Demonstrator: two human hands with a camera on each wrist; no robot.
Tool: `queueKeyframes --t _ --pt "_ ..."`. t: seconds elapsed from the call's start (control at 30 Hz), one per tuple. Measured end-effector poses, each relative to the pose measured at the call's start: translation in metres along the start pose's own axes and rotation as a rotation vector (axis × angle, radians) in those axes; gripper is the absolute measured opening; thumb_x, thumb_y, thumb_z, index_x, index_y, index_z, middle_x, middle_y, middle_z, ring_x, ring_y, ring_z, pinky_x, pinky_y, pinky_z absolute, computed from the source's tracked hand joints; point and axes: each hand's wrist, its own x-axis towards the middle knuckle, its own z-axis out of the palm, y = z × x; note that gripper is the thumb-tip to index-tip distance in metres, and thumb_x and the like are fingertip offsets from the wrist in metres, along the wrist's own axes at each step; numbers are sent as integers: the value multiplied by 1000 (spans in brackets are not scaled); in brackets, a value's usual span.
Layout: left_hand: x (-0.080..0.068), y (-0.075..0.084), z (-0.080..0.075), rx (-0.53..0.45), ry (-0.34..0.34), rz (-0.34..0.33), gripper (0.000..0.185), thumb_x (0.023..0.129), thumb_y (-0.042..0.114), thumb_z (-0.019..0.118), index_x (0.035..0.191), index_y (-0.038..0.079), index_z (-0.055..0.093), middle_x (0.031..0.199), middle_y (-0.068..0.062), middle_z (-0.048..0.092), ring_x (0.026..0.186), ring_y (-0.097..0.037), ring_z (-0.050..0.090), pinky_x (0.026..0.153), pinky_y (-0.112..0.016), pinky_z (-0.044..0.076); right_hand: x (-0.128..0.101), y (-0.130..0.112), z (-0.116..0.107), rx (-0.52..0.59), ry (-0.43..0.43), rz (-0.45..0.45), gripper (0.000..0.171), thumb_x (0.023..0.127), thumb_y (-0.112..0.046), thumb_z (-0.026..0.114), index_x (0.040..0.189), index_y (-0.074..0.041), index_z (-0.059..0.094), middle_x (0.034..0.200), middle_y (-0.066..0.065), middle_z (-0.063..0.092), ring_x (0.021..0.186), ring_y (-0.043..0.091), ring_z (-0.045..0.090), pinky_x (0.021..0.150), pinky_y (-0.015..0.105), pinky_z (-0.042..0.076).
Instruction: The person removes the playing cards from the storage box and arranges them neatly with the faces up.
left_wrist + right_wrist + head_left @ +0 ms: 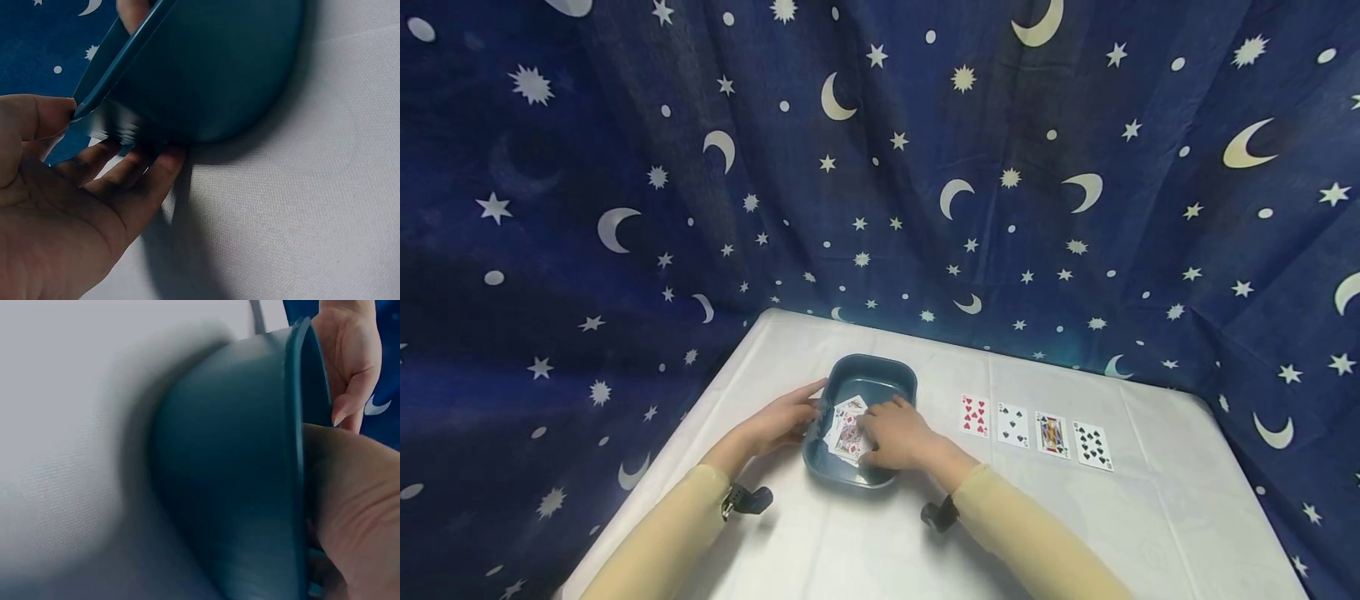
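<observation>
Tub [876, 385] is pinched at left by left hand [780, 421]; cards [848, 440] inside are partly covered by right hand [901, 435], whose grip can't be told.

Red heart pips [975, 416] on one card [972, 427], apparently spades [1012, 426] on two others [1093, 447]

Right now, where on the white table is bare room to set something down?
Between the rightmost playing card and the right edge of the table; also between the beige sleeves. The dark teal rounded tub is crowded: loose cards and the right hand inside, left hand at its rim.
</observation>
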Motion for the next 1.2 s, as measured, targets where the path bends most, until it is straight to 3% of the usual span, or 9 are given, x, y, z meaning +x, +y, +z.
queueKeyframes --t 0.13,0.27,0.67,1.2 --pt "1 0 -1 -6 -6 2 70 99 6 49 163 24 30 158 -28 36 136 -48 47 104 -62 46 6 -3 0 8 35 112 88 76 -72 76 137 -10 63 136 8 61 131 31 53 119 57 28" --pt "2 -2 -2 -12 -19 7 70 99 5 48 163 23 29 158 -29 34 137 -48 46 104 -63 46 10 -6 3 -38 28 160 99 69 -80 75 137 -8 63 135 8 61 125 29 53 118 57 30" --pt "2 -2 1 -8 20 -8 68 98 6 50 162 26 33 155 -26 42 134 -46 51 102 -63 48 18 -7 10 -80 18 195 98 69 -82 73 136 -10 65 132 6 59 122 26 51 118 54 31" --pt "2 -3 0 -9 19 -4 69 98 6 50 162 27 34 157 -26 40 136 -47 48 104 -63 46 19 -5 13 -83 40 193 99 66 -82 75 133 -9 66 131 5 60 121 26 51 115 51 35"
